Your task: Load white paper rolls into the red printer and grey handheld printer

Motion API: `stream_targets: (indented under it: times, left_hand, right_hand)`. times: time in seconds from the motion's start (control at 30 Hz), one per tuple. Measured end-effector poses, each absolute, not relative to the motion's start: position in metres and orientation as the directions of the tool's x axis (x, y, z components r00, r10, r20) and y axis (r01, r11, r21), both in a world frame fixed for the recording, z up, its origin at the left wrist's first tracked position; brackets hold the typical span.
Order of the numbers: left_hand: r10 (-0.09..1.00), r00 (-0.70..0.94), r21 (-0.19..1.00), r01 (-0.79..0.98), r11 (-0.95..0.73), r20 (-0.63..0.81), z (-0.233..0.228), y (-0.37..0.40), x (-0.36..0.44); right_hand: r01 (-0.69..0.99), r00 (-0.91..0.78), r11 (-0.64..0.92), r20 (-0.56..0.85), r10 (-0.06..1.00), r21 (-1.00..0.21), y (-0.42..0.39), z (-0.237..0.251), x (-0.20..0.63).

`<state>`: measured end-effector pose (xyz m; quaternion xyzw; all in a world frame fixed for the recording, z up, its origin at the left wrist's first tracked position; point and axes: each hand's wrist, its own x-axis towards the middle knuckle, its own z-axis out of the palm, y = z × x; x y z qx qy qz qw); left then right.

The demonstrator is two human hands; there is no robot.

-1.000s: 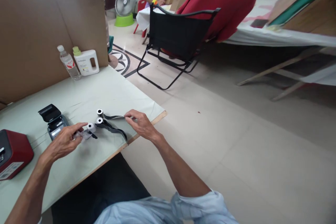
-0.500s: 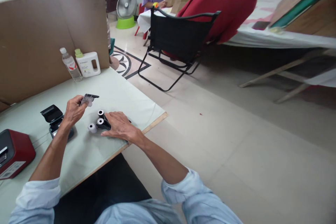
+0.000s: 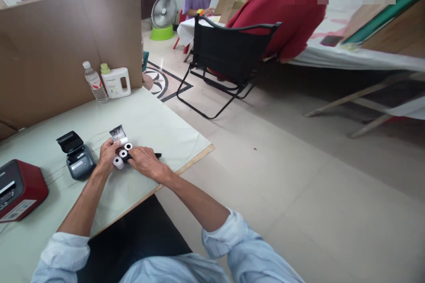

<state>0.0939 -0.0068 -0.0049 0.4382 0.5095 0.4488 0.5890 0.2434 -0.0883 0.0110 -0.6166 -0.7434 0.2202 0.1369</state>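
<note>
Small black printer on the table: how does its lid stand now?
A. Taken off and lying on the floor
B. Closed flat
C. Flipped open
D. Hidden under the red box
C. The small black printer sits with its lid raised, to the left of the left hand, which rests at the paper rolls.

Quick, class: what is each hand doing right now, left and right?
Left hand: closed on a small printed paper strip, beside the paper rolls.
Right hand: fingers curled down on the paper rolls; a firm grip cannot be told.
</note>
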Motion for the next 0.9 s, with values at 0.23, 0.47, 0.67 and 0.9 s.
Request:
stream_targets:
  times: [0.23,0.47,0.67,0.9]
  left_hand:
    - [0.979,0.020,0.979,-0.027,0.203,-0.203,0.005,-0.035,0.056]
    - [0.996,0.016,0.962,0.260,0.084,-0.092,0.022,-0.039,0.024]
    - [0.904,0.410,0.687,0.622,-0.376,0.122,0.044,-0.007,0.059]
    - [0.674,0.738,0.317,0.635,-0.704,0.017,0.034,0.016,0.115]
  right_hand:
    - [0.812,-0.288,0.229,-0.027,0.957,-0.537,-0.108,0.017,0.205]
    - [0.810,-0.325,0.252,-0.048,0.944,-0.529,-0.119,0.020,0.181]
    - [0.811,-0.324,0.251,-0.048,0.945,-0.528,-0.123,0.014,0.183]
    - [0.787,-0.275,0.203,-0.036,0.961,-0.583,-0.141,0.020,0.207]
